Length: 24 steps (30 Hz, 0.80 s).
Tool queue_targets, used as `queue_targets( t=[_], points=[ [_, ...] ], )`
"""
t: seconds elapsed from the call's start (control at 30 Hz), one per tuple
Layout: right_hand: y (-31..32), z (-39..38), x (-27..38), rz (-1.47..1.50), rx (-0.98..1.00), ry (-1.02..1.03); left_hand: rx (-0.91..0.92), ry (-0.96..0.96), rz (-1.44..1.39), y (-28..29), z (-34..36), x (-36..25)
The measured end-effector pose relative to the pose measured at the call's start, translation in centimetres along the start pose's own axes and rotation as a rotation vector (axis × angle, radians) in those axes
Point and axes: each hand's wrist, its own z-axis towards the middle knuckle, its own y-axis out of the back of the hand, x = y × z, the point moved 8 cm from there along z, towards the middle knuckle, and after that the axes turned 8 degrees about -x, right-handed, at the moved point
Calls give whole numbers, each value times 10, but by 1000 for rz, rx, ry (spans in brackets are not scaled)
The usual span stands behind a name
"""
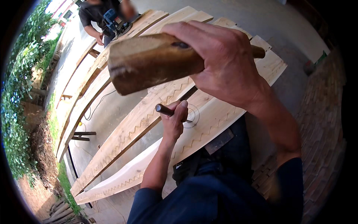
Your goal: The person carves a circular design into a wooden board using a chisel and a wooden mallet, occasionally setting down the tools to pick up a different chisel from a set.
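My right hand (pixel 231 63) is closed round a worn wooden mallet (pixel 153 61), raised above the work so that its thick head points left. Below it, my left hand (pixel 174 121) grips a chisel (pixel 164 109) by its handle. The handle's round end faces up and left, while the blade tip meets the wood beside a drawn circle (pixel 197 115). That circle lies on a pale curved plank (pixel 209 128) with zigzag marks along it. The mallet head and the chisel are apart. Part of the board behind the mallet is hidden.
A second zigzag-marked plank (pixel 123 140) lies alongside, with a narrow gap between. More curved boards (pixel 85 84) stretch beyond on supports (pixel 82 136). A co-worker (pixel 95 18) stands at the far end by a blue power tool (pixel 113 20). Green bushes (pixel 22 97) border the left.
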Motion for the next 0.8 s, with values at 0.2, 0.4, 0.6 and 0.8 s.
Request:
queue_targets(
  t=[0.2, 0.4, 0.6, 0.8],
  points=[
    [-46, -46, 13, -8, 163, 97, -142, 8, 2, -2, -2, -1],
    [-5, -27, -9, 377, -50, -237, 5, 5, 56, -4, 2, 3],
    [-16, -54, -9, -173, 164, -16, -71, 3, 116, 4, 0, -1],
    [-32, -183, -57, 405, 119, -859, -431, -88, -94, 40, 13, -32]
  ],
)
